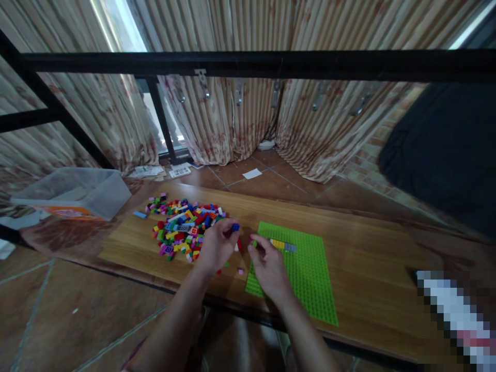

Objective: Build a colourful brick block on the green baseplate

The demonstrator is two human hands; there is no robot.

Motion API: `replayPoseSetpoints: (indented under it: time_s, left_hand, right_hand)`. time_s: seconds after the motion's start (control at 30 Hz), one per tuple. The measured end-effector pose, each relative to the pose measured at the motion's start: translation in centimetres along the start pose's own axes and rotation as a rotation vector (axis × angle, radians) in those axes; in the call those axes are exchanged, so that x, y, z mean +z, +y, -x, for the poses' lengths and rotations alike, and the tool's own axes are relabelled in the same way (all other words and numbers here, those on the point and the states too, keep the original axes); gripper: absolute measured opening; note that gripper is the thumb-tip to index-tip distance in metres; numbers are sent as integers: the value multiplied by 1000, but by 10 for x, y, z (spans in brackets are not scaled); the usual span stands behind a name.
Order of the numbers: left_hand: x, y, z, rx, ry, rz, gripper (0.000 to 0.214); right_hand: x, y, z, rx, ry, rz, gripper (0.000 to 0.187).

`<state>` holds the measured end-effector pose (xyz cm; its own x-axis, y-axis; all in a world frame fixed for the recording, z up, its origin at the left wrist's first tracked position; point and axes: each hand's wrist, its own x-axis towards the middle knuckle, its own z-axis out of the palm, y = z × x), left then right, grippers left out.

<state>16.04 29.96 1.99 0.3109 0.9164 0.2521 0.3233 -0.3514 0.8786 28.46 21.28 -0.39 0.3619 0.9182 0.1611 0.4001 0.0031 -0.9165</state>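
While hands (217, 249) (271, 268) pinch blue and green bricks (235, 227) (254, 243), what the bin (110, 197) holds is uncertain.

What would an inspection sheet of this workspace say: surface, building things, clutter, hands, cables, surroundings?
Surface: long brown wooden tabletop
Things in use: green studded baseplate bearing a yellow and grey brick row; heaped multicoloured plastic bricks
Clutter: loose small pink brick left of the baseplate
Hands: left hand pinches a small blue brick; right hand, a small green brick
Cables: nothing seen
Surroundings: striped fabric curtains, brown tiled floor, translucent plastic box
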Motion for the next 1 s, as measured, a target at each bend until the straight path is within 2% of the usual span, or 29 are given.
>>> replayPoseSetpoints:
  time_s: [0.07, 0.27, 0.37, 0.47, 0.57, 0.7, 0.8, 0.93, 1.0]
  left_hand:
    - [-7, -7, -4, -20, 59, 5, 24]
    - [-27, -20, -14, -79, 201, 144, 27]
    - [-35, -16, -15, -171, 255, 187, 23]
    - [-40, -12, -15, -245, 250, 213, 21]
    - [-43, -14, -15, -238, 254, 153, 21]
    - [-44, -19, -15, -176, 247, 57, 22]
    - [-44, -20, -15, -146, 225, 27, 22]
    - [-39, -21, -14, -148, 203, 36, 24]
    - [-35, -22, -13, -141, 197, 45, 26]
  right_hand:
    - [2, -1, -1, -5, 12, 24, 37]
    - [-8, 10, -5, 31, 213, 152, 42]
    - [-4, 15, -9, -5, 194, 195, 42]
    - [9, 14, -12, -62, 137, 232, 41]
    - [24, 9, -14, -111, 87, 228, 40]
    - [36, 4, -13, -79, 46, 47, 40]
    - [31, 6, -13, -56, 106, -53, 41]
    - [12, 15, -16, -40, 280, 44, 43]
    - [4, 19, -17, -40, 300, 108, 44]
